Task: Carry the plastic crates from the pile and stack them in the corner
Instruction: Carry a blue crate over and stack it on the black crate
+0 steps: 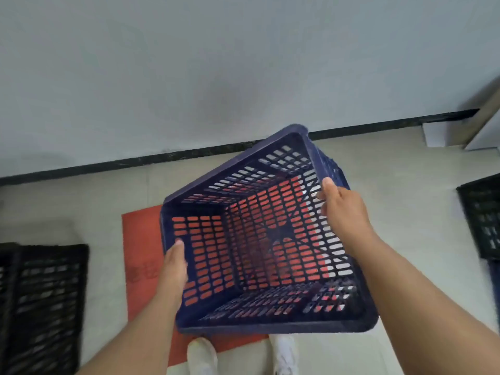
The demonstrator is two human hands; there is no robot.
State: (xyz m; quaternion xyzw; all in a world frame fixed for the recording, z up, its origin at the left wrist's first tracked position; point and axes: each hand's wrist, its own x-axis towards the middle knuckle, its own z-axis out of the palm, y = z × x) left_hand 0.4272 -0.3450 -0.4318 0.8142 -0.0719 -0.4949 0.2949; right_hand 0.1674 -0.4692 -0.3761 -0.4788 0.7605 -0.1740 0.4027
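Observation:
I hold a dark blue slotted plastic crate in the air in front of me, its open top tilted toward the camera. My left hand grips the crate's left rim with the thumb inside. My right hand grips the right rim. The crate hangs above a red mat on the floor, which shows through the slots. A black crate lies on the floor at the left. Another black crate stands at the right edge.
A pale wall with a black skirting strip runs across just beyond the mat. My white shoes stand on the mat's near edge. A white block and a door frame sit at the far right.

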